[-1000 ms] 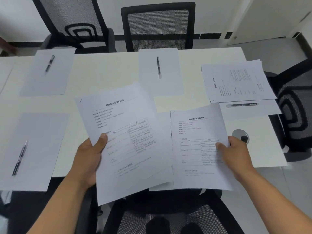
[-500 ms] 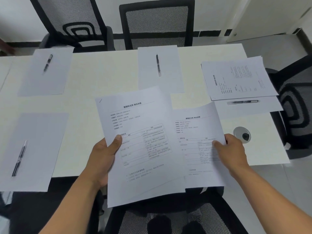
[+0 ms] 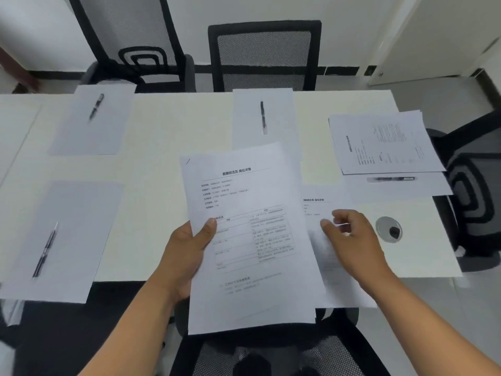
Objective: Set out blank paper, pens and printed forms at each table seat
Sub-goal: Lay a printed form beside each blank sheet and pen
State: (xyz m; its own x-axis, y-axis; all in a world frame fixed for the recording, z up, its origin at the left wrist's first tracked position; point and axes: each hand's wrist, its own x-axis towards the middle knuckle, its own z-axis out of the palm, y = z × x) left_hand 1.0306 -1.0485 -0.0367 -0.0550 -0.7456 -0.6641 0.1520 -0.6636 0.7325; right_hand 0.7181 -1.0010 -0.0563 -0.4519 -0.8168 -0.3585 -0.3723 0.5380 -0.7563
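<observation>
Across the white table (image 3: 173,147), blank sheets each carry a pen. The left hand (image 3: 184,256) grips a stack of printed forms (image 3: 252,240) above the near edge. The right hand (image 3: 349,240), fingers loosely curled, hovers over a single form (image 3: 320,202) lying flat, holding nothing.

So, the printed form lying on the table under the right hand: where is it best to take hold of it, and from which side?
Probably at its near edge, coming from the person's side. The printed form lies flat, but its near end juts past the table edge, so fingers can slip beneath there. The left-hand sheets cover its left side.
</observation>
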